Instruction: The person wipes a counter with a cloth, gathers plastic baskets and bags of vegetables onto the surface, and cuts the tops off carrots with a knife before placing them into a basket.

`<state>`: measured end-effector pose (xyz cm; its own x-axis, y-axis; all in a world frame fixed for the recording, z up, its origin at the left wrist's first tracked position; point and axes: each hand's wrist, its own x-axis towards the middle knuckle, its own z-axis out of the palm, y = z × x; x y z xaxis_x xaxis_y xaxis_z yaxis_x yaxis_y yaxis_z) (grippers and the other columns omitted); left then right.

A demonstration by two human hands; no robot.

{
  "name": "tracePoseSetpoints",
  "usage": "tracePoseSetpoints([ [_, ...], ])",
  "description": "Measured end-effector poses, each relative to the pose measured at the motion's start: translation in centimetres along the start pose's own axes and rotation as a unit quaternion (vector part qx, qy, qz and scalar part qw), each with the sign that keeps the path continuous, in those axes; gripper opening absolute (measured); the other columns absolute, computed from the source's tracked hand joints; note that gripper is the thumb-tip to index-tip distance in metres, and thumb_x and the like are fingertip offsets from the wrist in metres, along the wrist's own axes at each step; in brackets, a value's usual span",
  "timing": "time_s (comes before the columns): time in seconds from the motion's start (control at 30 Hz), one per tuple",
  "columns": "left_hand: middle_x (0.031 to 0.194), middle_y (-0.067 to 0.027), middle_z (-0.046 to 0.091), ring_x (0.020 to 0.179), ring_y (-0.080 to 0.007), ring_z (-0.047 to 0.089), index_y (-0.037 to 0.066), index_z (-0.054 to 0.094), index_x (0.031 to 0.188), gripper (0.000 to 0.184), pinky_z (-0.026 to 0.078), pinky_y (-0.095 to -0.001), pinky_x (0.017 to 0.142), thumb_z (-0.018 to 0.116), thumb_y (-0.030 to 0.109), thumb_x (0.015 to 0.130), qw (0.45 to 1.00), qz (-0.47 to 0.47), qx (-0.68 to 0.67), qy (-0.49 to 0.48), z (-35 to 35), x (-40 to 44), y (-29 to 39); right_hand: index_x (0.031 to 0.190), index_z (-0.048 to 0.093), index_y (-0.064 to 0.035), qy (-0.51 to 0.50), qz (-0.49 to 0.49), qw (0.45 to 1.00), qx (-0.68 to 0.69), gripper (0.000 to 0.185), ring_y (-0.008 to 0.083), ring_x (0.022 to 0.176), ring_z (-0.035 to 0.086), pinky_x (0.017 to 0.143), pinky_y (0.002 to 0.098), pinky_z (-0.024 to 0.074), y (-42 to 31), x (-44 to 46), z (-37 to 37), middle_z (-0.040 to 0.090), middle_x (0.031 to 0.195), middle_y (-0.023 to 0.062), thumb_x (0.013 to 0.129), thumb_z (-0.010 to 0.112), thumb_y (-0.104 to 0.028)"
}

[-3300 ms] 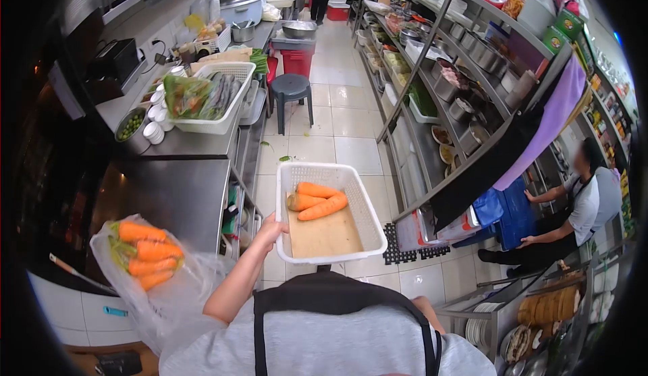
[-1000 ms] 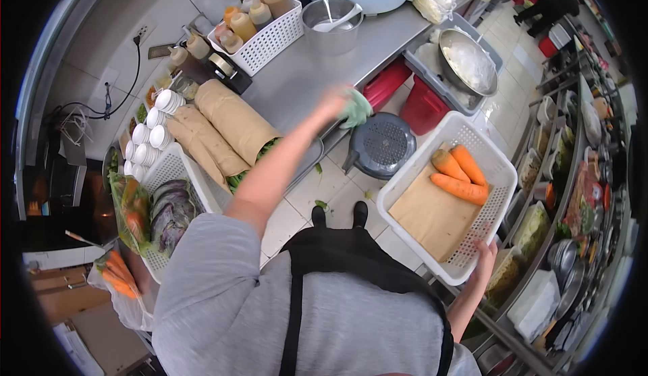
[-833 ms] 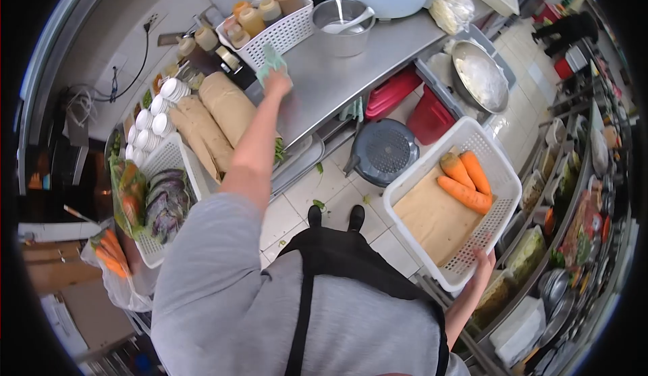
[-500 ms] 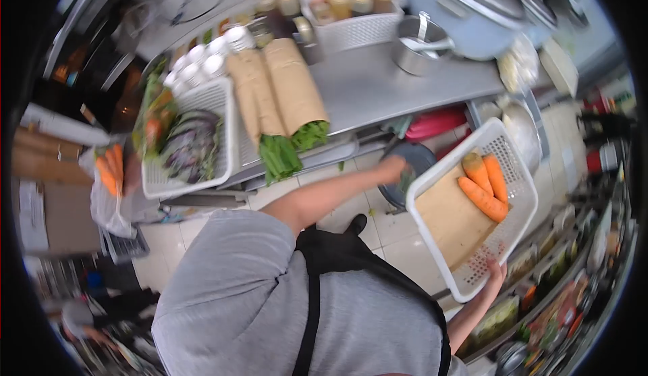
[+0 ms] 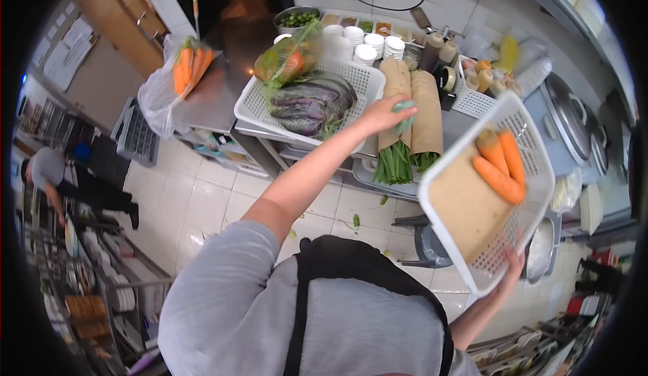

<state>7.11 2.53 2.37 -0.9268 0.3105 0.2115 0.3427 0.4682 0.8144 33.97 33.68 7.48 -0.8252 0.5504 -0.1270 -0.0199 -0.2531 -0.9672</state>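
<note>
My left hand [image 5: 386,115] reaches over the counter, its fingers closed on a small pale green crumpled thing [image 5: 405,114] whose kind I cannot make out. Directly behind it lie two bundles of green leafy vegetables [image 5: 393,163] in brown paper. My right hand [image 5: 507,273] grips the near end of a white plastic basket [image 5: 451,253], tilted and off the counter. Three carrots [image 5: 503,181] rest at its far end, on a brown liner [image 5: 466,204]. Left of my left hand, a second white basket [image 5: 373,82] holds eggplants [image 5: 307,106] and a bag of vegetables [image 5: 287,65].
A bag of carrots [image 5: 191,69] sits at the left counter end. Stacked white cups [image 5: 365,53], sauce bottles [image 5: 432,48] and a large lidded pot [image 5: 563,119] line the back. A grey bin [image 5: 432,244] stands on the floor, with green scraps [image 5: 356,221]. Another person [image 5: 52,172] is at far left.
My left hand, with the pale green thing, has risen from above the floor bin to the paper-wrapped bundles. My view has turned left. The carrot basket stays in my right hand.
</note>
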Motion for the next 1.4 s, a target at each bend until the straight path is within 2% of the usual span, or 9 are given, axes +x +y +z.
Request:
tracePoseSetpoints([
  [0.27,0.137,-0.0072,0.024,0.125,-0.0205,0.023,0.013,0.016,0.135,0.072,0.026,-0.0386,0.097,0.035,0.057,0.082,0.895,-0.126,-0.385,-0.185,-14.6,-11.0,-0.4,0.122,0.039,0.0003,-0.173,0.020,0.984,-0.030,0.057,0.0177,0.077,0.057,0.064,0.0276,0.0487,2.6,-2.3,15.1,0.056,0.097,0.0124,0.066,0.048,0.000],
  [0.47,0.123,-0.0187,0.040,0.101,-0.0261,0.051,0.007,0.024,0.132,0.069,0.047,-0.0356,0.078,0.052,0.007,0.069,0.920,-0.178,-0.348,0.006,-23.1,-18.5,-2.8,0.119,0.043,-0.0035,-0.372,-0.019,0.920,-0.118,0.046,0.0135,0.083,0.054,0.070,0.0283,0.0457,6.3,-1.3,27.8,0.056,0.098,0.0078,0.078,0.054,-0.020],
  [0.63,0.117,-0.0210,0.045,0.089,-0.0285,0.057,0.011,0.026,0.132,0.078,0.053,-0.0372,0.064,0.047,0.002,0.057,0.865,-0.206,-0.424,0.171,-29.4,-21.4,-5.0,0.126,0.039,-0.0147,-0.534,0.002,0.821,-0.201,0.052,0.0122,0.097,0.049,0.075,0.0291,0.0439,2.3,5.3,35.4,0.050,0.114,0.0053,0.084,0.044,-0.046],
  [0.7,0.114,-0.0202,0.047,0.084,-0.0283,0.058,0.010,0.028,0.130,0.078,0.053,-0.0372,0.061,0.047,0.002,0.056,0.864,-0.205,-0.385,0.250,-31.3,-22.7,-5.6,0.113,0.052,-0.0076,-0.420,-0.260,0.804,-0.332,0.041,0.0165,0.093,0.053,0.077,0.0290,0.0436,3.1,13.9,37.1,0.055,0.109,0.0076,0.082,0.053,-0.035],
  [0.87,0.108,-0.0139,0.052,0.080,-0.0250,0.059,0.011,0.030,0.130,0.075,0.053,-0.0337,0.059,0.043,0.001,0.056,0.862,-0.227,-0.256,0.374,-36.2,-27.5,-7.8,0.101,0.058,-0.0094,-0.080,-0.336,0.691,-0.635,0.031,0.0300,0.087,0.057,0.076,0.0387,0.0438,4.0,36.5,37.5,0.061,0.092,0.0138,0.081,0.043,-0.027],
  [1.17,0.085,-0.0082,0.058,0.067,-0.0139,0.056,0.006,0.045,0.120,0.067,0.046,-0.0216,0.058,0.043,0.001,0.053,0.754,-0.355,-0.132,0.536,-37.9,-33.3,-8.6,0.093,0.060,-0.0102,-0.159,-0.353,0.508,-0.770,0.025,0.0336,0.087,0.056,0.075,0.0406,0.0454,10.9,62.0,39.2,0.059,0.093,0.0163,0.070,0.057,-0.017],
  [1.3,0.078,-0.0053,0.056,0.060,-0.0101,0.051,0.006,0.047,0.118,0.065,0.043,-0.0186,0.056,0.043,-0.001,0.054,0.722,-0.423,-0.111,0.536,-36.6,-36.3,-10.6,0.091,0.060,-0.0039,-0.250,-0.265,0.563,-0.742,0.022,0.0320,0.088,0.057,0.074,0.0411,0.0444,10.0,61.1,41.5,0.060,0.091,0.0184,0.073,0.051,-0.014],
  [1.37,0.078,-0.0046,0.056,0.059,-0.0097,0.051,0.005,0.048,0.117,0.063,0.042,-0.0192,0.055,0.043,-0.001,0.054,0.749,-0.431,-0.084,0.496,-36.2,-36.9,-11.4,0.090,0.059,-0.0007,-0.286,-0.070,0.788,-0.541,0.023,0.0316,0.089,0.057,0.075,0.0413,0.0441,14.2,69.8,40.1,0.059,0.089,0.0204,0.073,0.052,-0.014],
  [1.4,0.079,-0.0050,0.056,0.062,-0.0109,0.051,0.004,0.049,0.116,0.062,0.043,-0.0211,0.058,0.045,0.000,0.054,0.744,-0.443,-0.093,0.492,-36.1,-36.6,-11.8,0.090,0.059,-0.0007,-0.294,-0.075,0.783,-0.543,0.023,0.0316,0.089,0.057,0.075,0.0413,0.0441,13.6,68.9,41.1,0.059,0.089,0.0204,0.073,0.052,-0.014],
])
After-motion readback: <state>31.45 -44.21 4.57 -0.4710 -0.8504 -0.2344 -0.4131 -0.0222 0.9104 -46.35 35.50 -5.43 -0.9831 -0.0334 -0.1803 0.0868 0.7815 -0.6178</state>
